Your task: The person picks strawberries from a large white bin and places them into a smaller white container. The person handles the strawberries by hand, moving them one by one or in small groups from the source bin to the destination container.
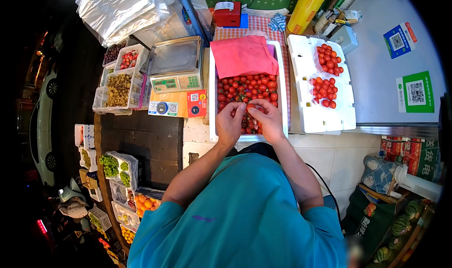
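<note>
A white foam box (213,112) full of red cherry tomatoes (245,86) stands in front of me. Over its near half my two hands meet, fingertips almost together. A single cherry tomato (250,107) shows between them, at the fingertips of my right hand (269,121), which is closed on it. My left hand (230,124) is pinched right beside that tomato; what lies between its thumb and finger is hidden. Some green stems show among the tomatoes below. A pink sheet (245,56) covers the box's far end.
Right of the box, two clear tubs of cherry tomatoes (329,60) (324,92) sit on a white foam lid (325,119). A weighing scale (175,63) stands to the left, near baskets of fruit (121,90). Behind are a red device (227,16) and a yellow roll (307,6).
</note>
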The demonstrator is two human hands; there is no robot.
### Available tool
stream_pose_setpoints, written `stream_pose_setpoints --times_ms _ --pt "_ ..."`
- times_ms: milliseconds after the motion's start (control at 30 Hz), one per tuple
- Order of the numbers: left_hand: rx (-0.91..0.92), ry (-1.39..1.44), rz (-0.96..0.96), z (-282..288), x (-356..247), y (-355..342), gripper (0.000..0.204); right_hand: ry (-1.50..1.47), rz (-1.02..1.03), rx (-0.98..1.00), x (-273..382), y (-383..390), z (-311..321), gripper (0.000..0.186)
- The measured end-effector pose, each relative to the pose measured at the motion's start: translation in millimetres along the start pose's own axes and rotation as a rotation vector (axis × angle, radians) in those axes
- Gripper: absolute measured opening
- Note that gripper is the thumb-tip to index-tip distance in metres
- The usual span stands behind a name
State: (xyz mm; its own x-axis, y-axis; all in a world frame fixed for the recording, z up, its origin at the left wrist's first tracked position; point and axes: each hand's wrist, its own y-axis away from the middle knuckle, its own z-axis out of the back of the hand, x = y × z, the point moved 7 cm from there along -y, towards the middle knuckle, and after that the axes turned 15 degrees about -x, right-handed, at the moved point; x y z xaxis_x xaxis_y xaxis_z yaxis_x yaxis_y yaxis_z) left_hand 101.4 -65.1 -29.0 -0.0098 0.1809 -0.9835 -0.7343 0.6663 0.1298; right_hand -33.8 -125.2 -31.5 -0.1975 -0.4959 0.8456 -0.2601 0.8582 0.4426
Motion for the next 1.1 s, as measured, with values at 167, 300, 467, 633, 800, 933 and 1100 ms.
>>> stream_pose_setpoints --times_ms 167,300,467,633,800,933,1100 --pt "0.079 0.115 0.474 -8.6 34.9 -5.4 0.029 -0.173 0.071 0.034 0.9 -3.5 4.6 0.026" --pt "0.082 0.219 0.764 -8.9 55.8 -2.9 0.048 -0.493 -0.370 0.107 -10.5 -5.8 7.6 0.036" --pt "0.109 0.273 0.872 -34.0 67.8 3.5 0.047 -0.578 -0.511 -0.008 -20.7 -15.0 33.5 0.036" --pt "0.349 0.331 0.766 -128.0 -9.6 29.6 0.027 -0.612 -0.101 -0.445 61.2 -22.1 138.3 0.028" --pt "0.576 0.396 0.636 -259.5 -37.7 41.9 0.036 -0.373 0.312 -0.777 146.7 -33.0 223.8 0.023" --pt "0.445 0.142 0.109 -255.1 -61.7 32.2 0.047 -0.054 0.609 -0.948 177.8 -13.6 231.9 0.018" --pt "0.211 -0.009 -0.097 -139.7 5.0 -12.4 0.031 0.479 0.398 -0.437 74.8 -27.7 133.3 0.034"
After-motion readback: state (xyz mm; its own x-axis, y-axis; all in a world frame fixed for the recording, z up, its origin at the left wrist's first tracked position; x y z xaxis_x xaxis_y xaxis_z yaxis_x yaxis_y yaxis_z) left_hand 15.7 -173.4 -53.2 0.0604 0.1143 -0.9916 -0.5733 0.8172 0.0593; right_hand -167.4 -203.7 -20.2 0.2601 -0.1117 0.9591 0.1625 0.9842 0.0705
